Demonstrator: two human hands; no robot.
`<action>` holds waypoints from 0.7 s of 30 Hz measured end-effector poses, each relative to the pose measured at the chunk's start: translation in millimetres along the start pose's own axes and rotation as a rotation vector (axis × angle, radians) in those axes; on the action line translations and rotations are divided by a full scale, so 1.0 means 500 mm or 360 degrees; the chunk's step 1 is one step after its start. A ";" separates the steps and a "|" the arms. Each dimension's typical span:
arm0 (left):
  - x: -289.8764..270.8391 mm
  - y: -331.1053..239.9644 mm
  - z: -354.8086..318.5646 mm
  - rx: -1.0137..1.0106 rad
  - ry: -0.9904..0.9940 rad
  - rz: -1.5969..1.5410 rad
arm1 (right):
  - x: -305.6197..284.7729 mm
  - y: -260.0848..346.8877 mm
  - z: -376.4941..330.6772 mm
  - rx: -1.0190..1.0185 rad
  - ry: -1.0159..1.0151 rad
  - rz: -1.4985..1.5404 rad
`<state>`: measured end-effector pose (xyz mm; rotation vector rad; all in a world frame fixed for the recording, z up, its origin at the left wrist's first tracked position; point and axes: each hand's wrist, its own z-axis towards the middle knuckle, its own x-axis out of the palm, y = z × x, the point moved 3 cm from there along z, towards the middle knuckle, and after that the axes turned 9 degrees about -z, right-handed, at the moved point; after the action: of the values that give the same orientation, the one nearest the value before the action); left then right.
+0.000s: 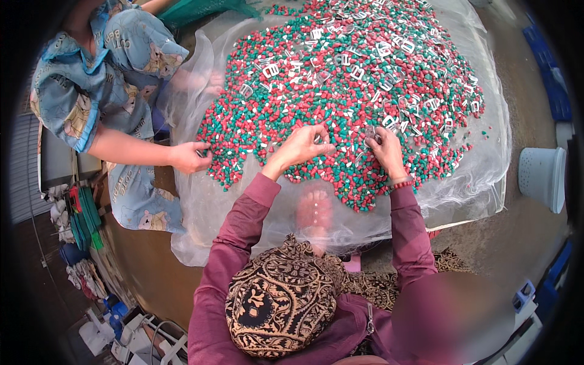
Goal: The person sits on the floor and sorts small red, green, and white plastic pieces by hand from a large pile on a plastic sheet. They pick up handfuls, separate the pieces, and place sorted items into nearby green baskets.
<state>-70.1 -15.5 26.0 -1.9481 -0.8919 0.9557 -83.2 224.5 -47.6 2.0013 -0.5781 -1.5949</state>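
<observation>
A wide heap of small red, green and white pieces [280, 97] is spread over a sheet in front of me. Clear plastic buckle-shaped pieces [356, 72] lie scattered on top of it. My left hand [304, 146] hovers at the heap's near edge, thumb and fingers brought together; what lies between them, if anything, is too small to make out. To its right, my right hand [387, 151] pinches a small clear plastic piece [372, 139] just over the heap. Its exact shape is partly covered by my fingers.
Translucent netting [450, 204] edges the work surface. At the left a co-worker in blue patterned clothes [125, 91] reaches a hand [190, 157] to the heap. A bare foot [315, 210] shows at the near edge. A pale perforated bucket [541, 179] stands at the right.
</observation>
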 end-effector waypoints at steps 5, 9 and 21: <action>-0.005 0.001 -0.007 -0.0167 0.0012 -0.1538 | -0.060 -0.025 -0.073 0.0377 0.0132 0.1747; 0.012 -0.004 -0.010 -0.0016 0.0341 -0.2388 | -0.105 -0.010 -0.107 0.0468 0.0200 0.2163; 0.054 -0.014 -0.032 0.0034 0.0500 -0.2480 | -0.039 0.003 -0.160 0.0576 0.0356 0.2834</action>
<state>-45.5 4.5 30.6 -0.7919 -1.6821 -0.2619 -9.4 245.4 -17.5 0.9187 -1.8404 -0.1344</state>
